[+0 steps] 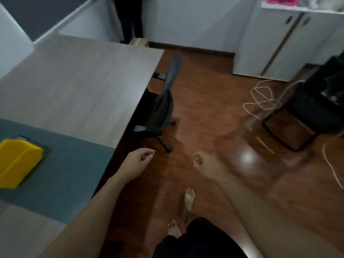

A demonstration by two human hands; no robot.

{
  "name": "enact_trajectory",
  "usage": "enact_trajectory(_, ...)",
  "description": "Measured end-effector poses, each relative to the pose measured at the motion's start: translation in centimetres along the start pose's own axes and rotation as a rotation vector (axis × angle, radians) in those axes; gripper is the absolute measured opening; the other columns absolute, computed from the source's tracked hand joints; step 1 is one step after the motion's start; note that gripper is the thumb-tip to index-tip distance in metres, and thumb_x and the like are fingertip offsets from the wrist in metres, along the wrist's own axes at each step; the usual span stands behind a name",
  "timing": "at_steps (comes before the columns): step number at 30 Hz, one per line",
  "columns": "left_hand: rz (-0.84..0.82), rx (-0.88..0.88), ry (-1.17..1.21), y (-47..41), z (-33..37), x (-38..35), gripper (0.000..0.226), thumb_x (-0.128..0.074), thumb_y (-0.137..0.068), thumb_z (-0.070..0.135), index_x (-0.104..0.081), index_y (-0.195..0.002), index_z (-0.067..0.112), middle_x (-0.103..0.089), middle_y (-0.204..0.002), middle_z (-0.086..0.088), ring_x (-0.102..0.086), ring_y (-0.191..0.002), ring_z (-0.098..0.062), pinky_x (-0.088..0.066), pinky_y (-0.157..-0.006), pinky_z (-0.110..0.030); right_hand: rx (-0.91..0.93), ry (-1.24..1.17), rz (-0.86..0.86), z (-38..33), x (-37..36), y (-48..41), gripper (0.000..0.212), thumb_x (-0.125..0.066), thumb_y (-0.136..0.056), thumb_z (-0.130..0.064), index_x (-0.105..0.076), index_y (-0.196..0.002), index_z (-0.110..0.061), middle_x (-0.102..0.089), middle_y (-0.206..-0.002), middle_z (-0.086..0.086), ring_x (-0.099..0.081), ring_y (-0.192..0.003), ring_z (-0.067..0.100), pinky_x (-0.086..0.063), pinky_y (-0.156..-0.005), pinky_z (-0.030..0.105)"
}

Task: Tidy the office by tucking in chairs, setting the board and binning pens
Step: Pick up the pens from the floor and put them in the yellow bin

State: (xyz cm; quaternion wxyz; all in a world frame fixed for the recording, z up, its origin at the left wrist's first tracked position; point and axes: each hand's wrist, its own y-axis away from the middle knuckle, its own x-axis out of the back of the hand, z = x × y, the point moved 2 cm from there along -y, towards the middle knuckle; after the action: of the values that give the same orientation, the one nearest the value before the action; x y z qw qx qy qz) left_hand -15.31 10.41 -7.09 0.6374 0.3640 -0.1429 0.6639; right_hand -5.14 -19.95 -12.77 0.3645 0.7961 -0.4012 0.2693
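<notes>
I see the chair (pixel 160 107) already pushed in at the table's (pixel 83 81) right edge. Left hand (pixel 138 164) and right hand (pixel 204 164) hang loosely curled, holding nothing. Yellow bin (pixel 18 161) sits near the table's left edge; I'd judge board and pens left, none visible.

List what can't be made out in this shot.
- Head view: chair seat and base, mostly hidden under the table edge.
- Yellow bin: its inside faces away, contents unseen.
- Shelf items, top right: blurred and cut by the frame.
- Left hand and right hand: motion-blurred, both empty.
</notes>
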Motion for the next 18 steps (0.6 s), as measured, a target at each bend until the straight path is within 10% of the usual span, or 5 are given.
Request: enact_trajectory(18, -0.449, -0.306, -0.203, -1.0, 22.8, -23.4, 0.029, -0.059, -0.108, 0.035, -0.072, -0.134, 0.029, -0.072, -0.131, 0.012, -0.067, -0.12, -0.009, -0.056, -0.102, -0.031, -0.342, -0.221, 0.433, 25.6, 7.7, 21.5, 0.034, -0.07, -0.096, -0.02, -0.066, -0.129, -0.014, -0.074, -0.117, 0.008, -0.072, -0.102, 0.027, -0.058, -0.094, 0.043)
